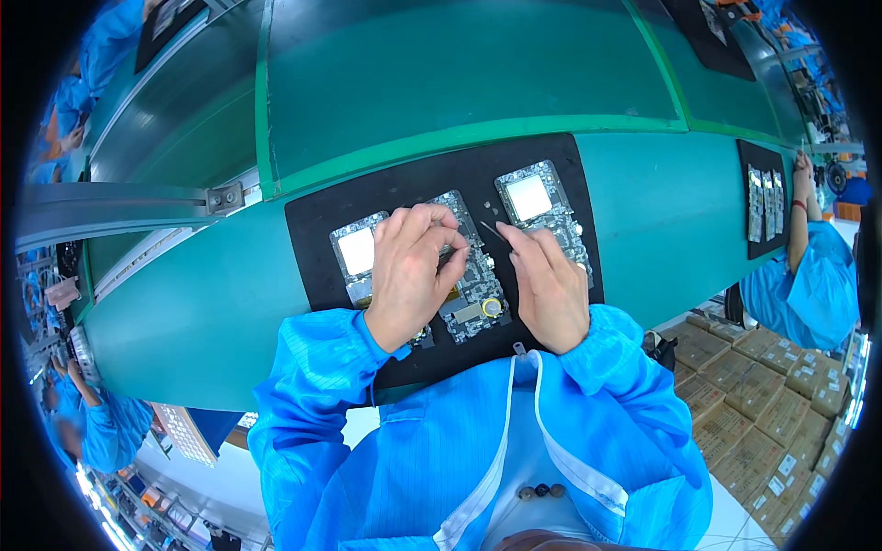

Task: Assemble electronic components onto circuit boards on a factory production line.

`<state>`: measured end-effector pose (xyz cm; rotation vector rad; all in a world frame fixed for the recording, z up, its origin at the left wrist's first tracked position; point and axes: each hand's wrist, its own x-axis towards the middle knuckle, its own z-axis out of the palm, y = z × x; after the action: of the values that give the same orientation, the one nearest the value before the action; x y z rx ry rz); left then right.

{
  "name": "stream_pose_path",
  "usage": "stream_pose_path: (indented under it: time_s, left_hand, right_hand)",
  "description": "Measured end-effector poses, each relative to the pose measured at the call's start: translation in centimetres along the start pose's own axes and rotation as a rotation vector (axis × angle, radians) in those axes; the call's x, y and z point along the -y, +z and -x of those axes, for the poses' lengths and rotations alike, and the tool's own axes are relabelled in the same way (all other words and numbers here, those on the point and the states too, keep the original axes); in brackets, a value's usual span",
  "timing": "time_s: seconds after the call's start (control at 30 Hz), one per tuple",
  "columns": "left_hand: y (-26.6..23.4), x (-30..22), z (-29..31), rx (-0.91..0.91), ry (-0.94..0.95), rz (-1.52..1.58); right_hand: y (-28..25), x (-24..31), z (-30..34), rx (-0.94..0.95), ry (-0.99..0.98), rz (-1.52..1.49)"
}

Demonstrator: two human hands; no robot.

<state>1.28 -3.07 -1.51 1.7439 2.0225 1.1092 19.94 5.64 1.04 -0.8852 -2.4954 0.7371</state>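
Three circuit boards lie side by side on a black mat. My left hand is over the middle board, thumb and fingers pinched together; what they hold, if anything, is hidden. That hand also covers part of the left board, which carries a bright silver square shield. Between the middle board and the right board, my right hand grips thin tweezers, their tip pointing toward the middle board's upper part. A round yellow-rimmed component sits low on the middle board.
Tiny loose pieces lie on the mat between the boards. The green bench has a raised green ledge behind the mat and a metal frame post at left. Co-workers sit at both sides; cardboard boxes stand at lower right.
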Motion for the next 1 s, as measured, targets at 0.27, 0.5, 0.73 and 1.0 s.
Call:
stream_pose_path:
  time_s: [0.27,0.5,0.73,1.0]
  left_hand:
    - [0.0,0.0,-0.1,-0.003,0.006,-0.008]
    - [0.1,0.0,-0.1,0.001,0.0,0.002]
    - [0.1,-0.1,0.0,-0.003,0.0,0.001]
    - [0.4,-0.3,-0.2,-0.037,0.031,-0.05]
  right_hand:
    - [0.5,0.1,1.9,0.081,-0.027,0.175]
    - [0.6,0.2,2.2,0.084,-0.051,0.204]
    - [1.2,0.1,2.6,0.037,-0.1,0.233]
    - [0.7,0.2,2.0,0.158,-0.214,0.402]
